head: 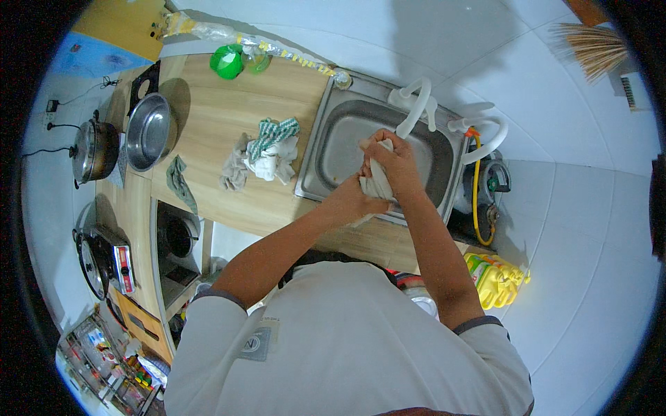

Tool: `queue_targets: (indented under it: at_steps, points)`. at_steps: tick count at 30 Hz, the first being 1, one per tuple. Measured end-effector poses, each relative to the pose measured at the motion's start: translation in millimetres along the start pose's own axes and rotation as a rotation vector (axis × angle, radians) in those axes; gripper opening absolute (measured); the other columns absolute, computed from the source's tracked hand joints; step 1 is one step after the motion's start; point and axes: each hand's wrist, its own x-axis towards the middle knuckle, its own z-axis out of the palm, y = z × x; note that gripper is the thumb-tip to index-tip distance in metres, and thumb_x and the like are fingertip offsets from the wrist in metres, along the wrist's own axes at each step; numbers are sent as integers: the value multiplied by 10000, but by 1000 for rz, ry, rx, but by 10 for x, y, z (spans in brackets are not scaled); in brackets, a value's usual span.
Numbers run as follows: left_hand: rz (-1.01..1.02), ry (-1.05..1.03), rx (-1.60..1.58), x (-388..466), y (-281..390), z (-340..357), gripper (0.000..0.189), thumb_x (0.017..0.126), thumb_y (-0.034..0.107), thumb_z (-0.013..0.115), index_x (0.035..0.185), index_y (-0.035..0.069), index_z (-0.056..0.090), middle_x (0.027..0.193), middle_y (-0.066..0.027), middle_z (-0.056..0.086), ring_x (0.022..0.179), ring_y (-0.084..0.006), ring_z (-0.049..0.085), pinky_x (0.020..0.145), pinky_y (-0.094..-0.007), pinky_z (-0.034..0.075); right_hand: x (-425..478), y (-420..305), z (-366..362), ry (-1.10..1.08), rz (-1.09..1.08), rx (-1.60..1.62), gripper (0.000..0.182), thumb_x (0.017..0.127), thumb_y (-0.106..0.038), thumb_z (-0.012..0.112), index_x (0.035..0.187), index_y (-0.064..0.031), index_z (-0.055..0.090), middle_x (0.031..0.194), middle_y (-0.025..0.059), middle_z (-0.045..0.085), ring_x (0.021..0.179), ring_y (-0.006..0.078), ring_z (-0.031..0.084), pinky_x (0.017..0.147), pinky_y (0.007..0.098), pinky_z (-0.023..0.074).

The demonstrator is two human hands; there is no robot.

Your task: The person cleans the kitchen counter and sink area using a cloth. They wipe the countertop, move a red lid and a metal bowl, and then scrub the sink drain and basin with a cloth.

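Note:
Over the stainless steel sink [338,130], both my hands grip one bunched, off-white cloth [381,179]. My right hand [393,158] clasps its upper part, close below the spout of a white faucet [416,109]. Lower down, my left hand [359,200] is wrapped around the cloth near the sink's front edge, and a bit of cloth hangs below that hand. On the wooden counter left of the sink lies a pile of crumpled cloths: a green-and-white striped one [271,136], a white one [268,161] and a grey one [237,166]. A dark green cloth [180,182] lies apart at the counter's front edge.
A metal basin [148,132] and a lidded pot [96,151] stand at the left. Green containers [227,61] are at the counter's back. Right of the sink are a second white spout [494,125], a gas cylinder [486,182] with a yellow hose [476,197], and yellow bottles [497,281].

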Motion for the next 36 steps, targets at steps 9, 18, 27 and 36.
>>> queue_targets:
  at_steps: [9, 18, 27, 36]
  points:
    - [40, 319, 259, 591, -707, 81, 739, 670, 290, 853, 1185, -58, 453, 1091, -233, 645, 1015, -364, 662, 873, -429, 532, 512, 692, -206, 235, -284, -601, 268, 857, -286, 686, 825, -35, 599, 686, 75, 606, 601, 159, 580, 586, 355, 469]
    - [126, 353, 316, 359, -487, 96, 771, 640, 367, 890, 1162, -22, 479, 969, -184, 679, 855, -288, 697, 711, -379, 571, 279, 446, -6, 309, -255, -626, 334, 874, -371, 681, 895, -45, 615, 730, 90, 633, 644, 178, 590, 612, 345, 473]
    - [-20, -830, -1044, -140, -147, 37, 639, 678, 312, 854, 1154, 35, 530, 738, -46, 592, 576, -133, 563, 434, -258, 438, 16, -266, -9, -541, -149, 470, 891, 760, -706, 658, 1345, -54, 498, 1214, 274, 604, 1066, 385, 635, 932, 466, 511]
    - [48, -1057, -1178, -159, -162, 136, 593, 703, 251, 813, 1155, -4, 525, 731, -46, 590, 546, -127, 546, 375, -242, 399, -143, -406, 154, -935, -285, 587, 301, 800, -236, 801, 870, -25, 599, 741, 86, 626, 634, 217, 612, 670, 404, 527]
